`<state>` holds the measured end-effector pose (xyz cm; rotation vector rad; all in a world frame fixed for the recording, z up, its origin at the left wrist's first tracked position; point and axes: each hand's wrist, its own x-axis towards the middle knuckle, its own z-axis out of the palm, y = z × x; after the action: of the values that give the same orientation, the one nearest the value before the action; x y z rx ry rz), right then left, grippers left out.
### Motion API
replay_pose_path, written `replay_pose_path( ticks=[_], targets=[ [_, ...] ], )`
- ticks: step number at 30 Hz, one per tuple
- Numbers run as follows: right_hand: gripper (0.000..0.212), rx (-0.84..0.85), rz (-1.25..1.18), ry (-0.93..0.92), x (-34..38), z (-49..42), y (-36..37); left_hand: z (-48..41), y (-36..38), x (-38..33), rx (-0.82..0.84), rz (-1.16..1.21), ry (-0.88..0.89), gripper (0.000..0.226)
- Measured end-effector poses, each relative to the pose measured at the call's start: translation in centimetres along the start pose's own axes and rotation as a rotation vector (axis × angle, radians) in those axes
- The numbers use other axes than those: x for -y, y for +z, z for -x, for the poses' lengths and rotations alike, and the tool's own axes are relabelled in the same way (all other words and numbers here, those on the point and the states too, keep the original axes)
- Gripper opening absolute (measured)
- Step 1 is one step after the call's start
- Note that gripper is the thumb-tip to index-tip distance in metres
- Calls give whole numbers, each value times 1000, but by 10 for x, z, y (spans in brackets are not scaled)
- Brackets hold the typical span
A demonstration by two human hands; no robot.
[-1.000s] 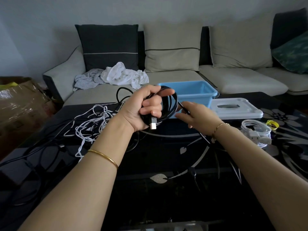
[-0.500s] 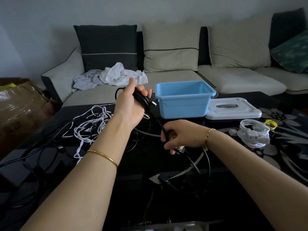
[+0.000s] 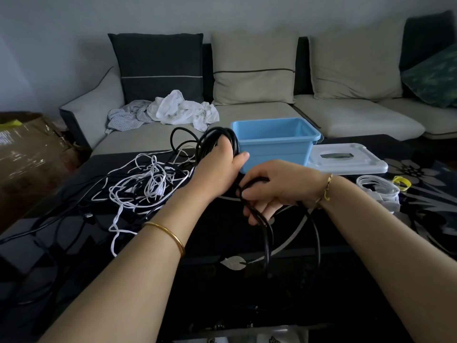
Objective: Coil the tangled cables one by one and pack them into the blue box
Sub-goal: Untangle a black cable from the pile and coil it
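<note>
The left hand grips the black cable coil beside the blue box, while the right hand fingers pinch its tail, which hangs toward the counter's near edge.

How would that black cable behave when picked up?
Probably floppy: the black cable droops limply below the right hand. Its loops in the left hand stand apart, so they'd likely spring open if released.

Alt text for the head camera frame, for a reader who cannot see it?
A person's left hand grips a coil of black cable while the right hand holds its loose tail above a dark table. An open blue box stands behind the hands; tangled white cables lie left.
</note>
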<state>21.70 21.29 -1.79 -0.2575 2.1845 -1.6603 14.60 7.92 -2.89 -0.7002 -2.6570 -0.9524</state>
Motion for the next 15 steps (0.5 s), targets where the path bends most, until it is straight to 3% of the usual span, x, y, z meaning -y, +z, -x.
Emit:
replay_pose_path(
  ticks=[5,8,11,15],
  targets=[
    [13,-113,-171,29,-5,-1,-20,1,-7,5,182,-213,-45,30],
    [15,-174,-272,20,-10,-5,-29,3,-11,6,283,97,-102,37],
    [16,-298,-370,2,-16,-7,-39,6,-15,7,472,363,-133,30],
    [13,-502,-418,20,-33,-12,-58,1,-13,14,494,59,-105,32]
  ],
)
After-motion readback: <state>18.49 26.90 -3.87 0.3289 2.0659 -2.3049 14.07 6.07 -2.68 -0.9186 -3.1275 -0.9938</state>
